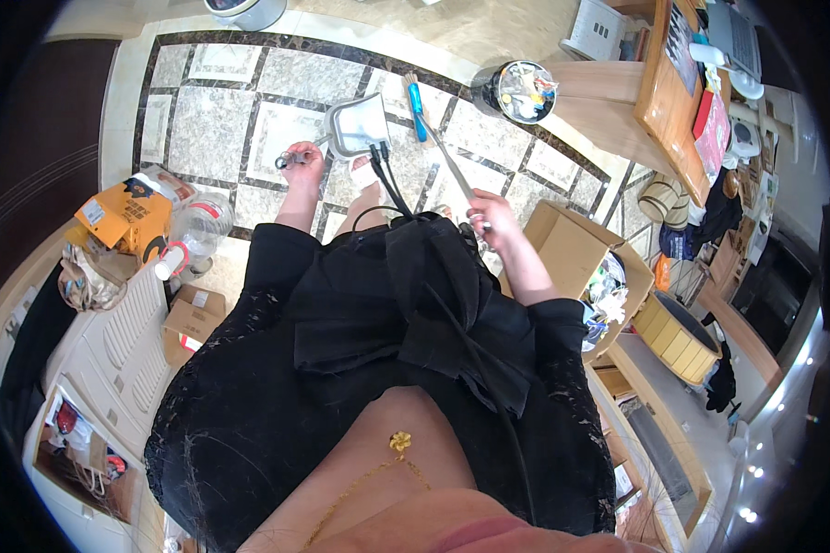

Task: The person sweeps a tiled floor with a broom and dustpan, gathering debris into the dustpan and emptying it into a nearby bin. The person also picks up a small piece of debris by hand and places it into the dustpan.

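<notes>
Left grip [302,164] holding dustpan [361,129], right grip [492,219] holding broom [417,106], open tiles [210,124] leftward, dark border [277,40] beyond

Hands: two, left [304,164] and right [492,218]. Dustpan [361,124], one. Broom [417,103], one. Rubbish bin [487,89], one, by the table [670,103]. Laptop [734,39], one. Brown cardboard boxes, at least two: large box [555,241], small box [194,318]. Flower pendant [399,441], one.

place: home, apparently | patterned tile floor [214,120] | wooden desk [664,115] with laptop [735,41] | slatted wooden tub [662,343] | cardboard box [553,241]
</notes>
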`<state>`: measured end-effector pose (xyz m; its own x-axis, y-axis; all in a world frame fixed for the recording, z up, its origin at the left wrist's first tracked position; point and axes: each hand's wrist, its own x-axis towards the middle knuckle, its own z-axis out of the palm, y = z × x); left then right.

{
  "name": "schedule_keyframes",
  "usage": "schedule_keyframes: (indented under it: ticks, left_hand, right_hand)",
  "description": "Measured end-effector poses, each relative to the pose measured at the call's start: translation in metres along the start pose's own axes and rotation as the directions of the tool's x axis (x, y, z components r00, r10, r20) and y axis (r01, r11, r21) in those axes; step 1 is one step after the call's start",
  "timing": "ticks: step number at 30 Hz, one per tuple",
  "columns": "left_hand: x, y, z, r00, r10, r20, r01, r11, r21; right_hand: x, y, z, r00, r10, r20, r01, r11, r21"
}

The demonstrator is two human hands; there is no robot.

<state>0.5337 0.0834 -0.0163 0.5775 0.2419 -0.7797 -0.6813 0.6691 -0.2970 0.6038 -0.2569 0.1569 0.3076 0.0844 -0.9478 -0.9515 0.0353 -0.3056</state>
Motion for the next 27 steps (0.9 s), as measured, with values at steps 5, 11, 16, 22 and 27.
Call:
schedule_keyframes:
  ticks: [5,11,16,22,27]
  left_hand:
    - [0.003,0.006,-0.006,1.0,-0.013,0.005,0.013,1.0,0.021]
    - [0.005,0.012,-0.01,1.0,0.006,0.011,-0.006,1.0,-0.007]
    - [-0.001,0.009,-0.007,0.997,0.063,-0.04,-0.064,0.997,-0.038]
    - [-0.016,0.0,-0.002,0.964,-0.035,-0.262,0.101,0.965,0.241]
    - [-0.012,0.011,0.009,0.92,-0.033,-0.39,0.228,0.856,0.464]
  right_hand:
    - [-0.034,-0.037,-0.061,0.98,0.19,0.059,-0.196,0.878,0.436]
    - [-0.081,-0.05,-0.06,0.986,0.068,0.15,-0.111,0.947,0.302]
    - [-0.048,-0.071,-0.01,0.973,-0.228,0.042,0.222,0.863,-0.454]
    - [0.055,-0.095,0.031,0.955,-0.295,0.018,0.224,0.681,-0.698]
    - [0.064,-0.065,0.03,0.973,-0.193,0.127,0.229,0.717,-0.658]
